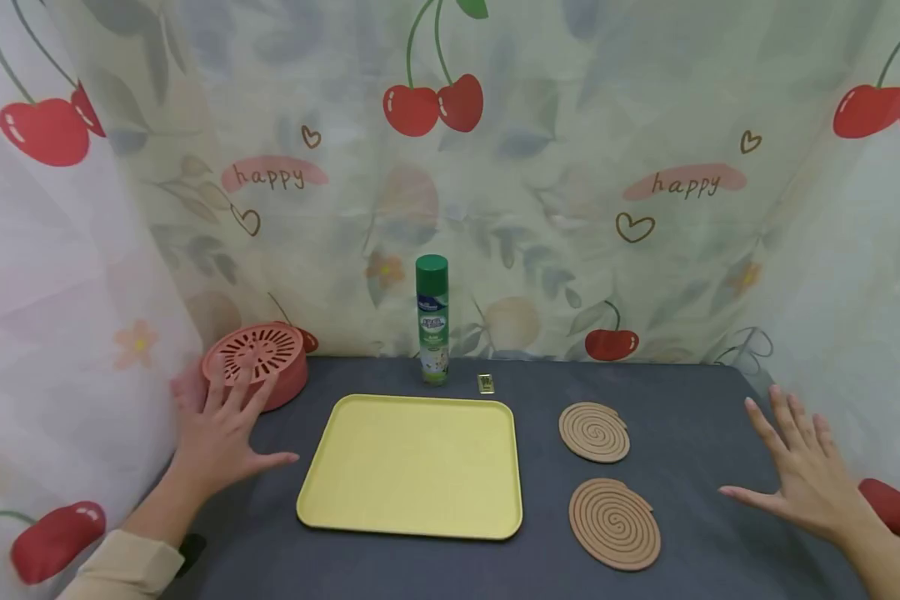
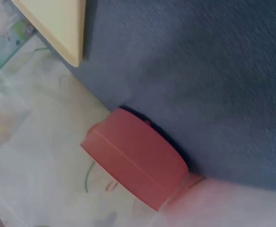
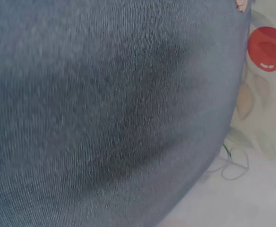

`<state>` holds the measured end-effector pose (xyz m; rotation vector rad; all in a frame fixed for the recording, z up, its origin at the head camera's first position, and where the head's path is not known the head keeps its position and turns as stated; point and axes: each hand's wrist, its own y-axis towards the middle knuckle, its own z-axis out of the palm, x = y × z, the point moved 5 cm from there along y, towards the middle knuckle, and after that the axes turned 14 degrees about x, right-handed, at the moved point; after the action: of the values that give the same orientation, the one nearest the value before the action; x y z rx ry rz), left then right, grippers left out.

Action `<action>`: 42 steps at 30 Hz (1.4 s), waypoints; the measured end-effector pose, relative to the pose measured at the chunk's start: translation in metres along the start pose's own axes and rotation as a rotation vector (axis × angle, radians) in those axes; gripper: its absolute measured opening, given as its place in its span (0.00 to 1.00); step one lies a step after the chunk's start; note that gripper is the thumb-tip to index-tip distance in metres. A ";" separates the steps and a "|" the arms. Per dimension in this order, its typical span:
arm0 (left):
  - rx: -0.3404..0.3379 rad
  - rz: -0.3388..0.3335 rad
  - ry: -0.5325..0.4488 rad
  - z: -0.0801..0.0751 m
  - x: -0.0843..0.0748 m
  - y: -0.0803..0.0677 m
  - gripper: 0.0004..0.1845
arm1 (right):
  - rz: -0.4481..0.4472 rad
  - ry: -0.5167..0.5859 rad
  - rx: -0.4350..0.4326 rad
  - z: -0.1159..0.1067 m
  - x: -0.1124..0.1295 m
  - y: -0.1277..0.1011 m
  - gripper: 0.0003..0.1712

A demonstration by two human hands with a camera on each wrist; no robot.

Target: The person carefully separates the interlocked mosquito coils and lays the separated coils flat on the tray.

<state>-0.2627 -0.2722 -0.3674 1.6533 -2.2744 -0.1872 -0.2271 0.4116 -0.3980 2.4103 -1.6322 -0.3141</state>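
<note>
Hovering both hands over the table, nothing picked up yet.

Head view: left hand point(image 1: 221, 437), fingers spread and holding nothing, reaches the red vented holder point(image 1: 256, 364) at 10 o'clock; right hand point(image 1: 798, 471) is splayed at 3 o'clock. Yellow tray point(image 1: 414, 467) sits bare, both coils point(image 1: 594, 432) point(image 1: 615, 523) lie outside it. Left wrist view: holder point(image 2: 138, 158) against the backdrop. Right wrist view: only grey cloth point(image 3: 105, 109).
</note>
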 end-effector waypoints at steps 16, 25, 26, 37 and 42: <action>-0.041 0.206 -0.022 0.011 -0.066 0.026 0.62 | -0.011 0.153 -0.019 0.019 0.031 0.000 0.70; 0.030 0.283 -0.048 0.016 -0.114 0.042 0.59 | -0.010 0.235 0.002 0.030 0.052 0.005 0.68; 0.037 0.287 -0.052 0.016 -0.119 0.044 0.59 | -0.010 0.253 0.004 0.031 0.054 0.005 0.68; 0.041 0.388 -0.233 0.029 -0.207 0.072 0.55 | 0.046 0.464 0.026 0.049 0.064 0.009 0.71; 0.087 0.391 -0.263 0.039 -0.247 0.082 0.55 | 0.063 0.517 0.027 0.055 0.065 0.013 0.73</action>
<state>-0.2809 -0.0157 -0.4248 1.2452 -2.7867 -0.2250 -0.2307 0.3432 -0.4501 2.1996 -1.4670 0.3203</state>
